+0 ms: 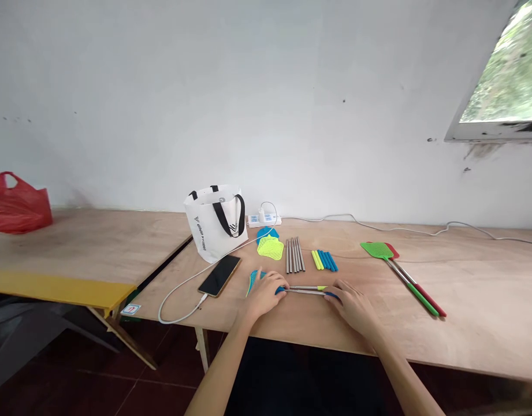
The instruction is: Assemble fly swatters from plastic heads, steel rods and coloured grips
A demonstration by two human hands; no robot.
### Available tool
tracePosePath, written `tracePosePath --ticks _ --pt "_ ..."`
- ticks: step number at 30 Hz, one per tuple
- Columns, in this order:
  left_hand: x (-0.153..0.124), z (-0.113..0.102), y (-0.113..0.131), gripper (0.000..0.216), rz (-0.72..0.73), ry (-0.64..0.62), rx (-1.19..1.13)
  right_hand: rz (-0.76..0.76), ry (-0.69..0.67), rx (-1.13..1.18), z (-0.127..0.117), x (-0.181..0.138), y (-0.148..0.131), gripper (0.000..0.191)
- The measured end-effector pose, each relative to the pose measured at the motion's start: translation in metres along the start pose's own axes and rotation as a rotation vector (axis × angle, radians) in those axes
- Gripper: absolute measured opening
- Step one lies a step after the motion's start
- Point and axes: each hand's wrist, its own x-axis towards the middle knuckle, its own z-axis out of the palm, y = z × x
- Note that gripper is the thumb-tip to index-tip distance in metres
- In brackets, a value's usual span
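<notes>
My left hand (266,293) rests curled on the head end of a blue fly swatter (253,281) lying on the wooden table (465,335). Its metal rod (304,289) runs right to a handle under my right hand (356,304), whose fingers close over that end. A second rod with a yellow-green tip lies beside it. Behind my hands lie a yellow-green swatter head (270,248) over a blue one (266,233), a row of several metal rods (294,255), and several yellow-green and blue handles (324,260).
Two assembled swatters, green (398,269) and red (421,287), lie at the right. A phone (219,275) on a white cable lies left of my hands, behind it a white tote bag (216,221) and a power strip (264,219). A red plastic bag (18,203) sits on the left table.
</notes>
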Motion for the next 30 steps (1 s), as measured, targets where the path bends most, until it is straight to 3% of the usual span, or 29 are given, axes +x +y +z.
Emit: tracePosePath --ticks 10,16,25,30 --pt "-0.001 -0.001 0.0 0.02 -0.011 0.043 0.095 -0.046 0.102 -0.058 0.013 0.002 -0.004 0.029" --pt "-0.001 -0.001 0.001 0.017 -0.011 0.034 0.115 -0.027 0.078 -0.031 0.011 0.001 -0.003 0.03" --pt "-0.001 0.004 -0.006 0.018 -0.022 0.058 0.12 -0.023 0.149 -0.113 0.014 0.002 -0.006 0.028" --pt "0.001 0.005 0.007 0.012 0.0 0.084 0.099 -0.043 0.192 -0.124 0.01 0.002 -0.017 0.027"
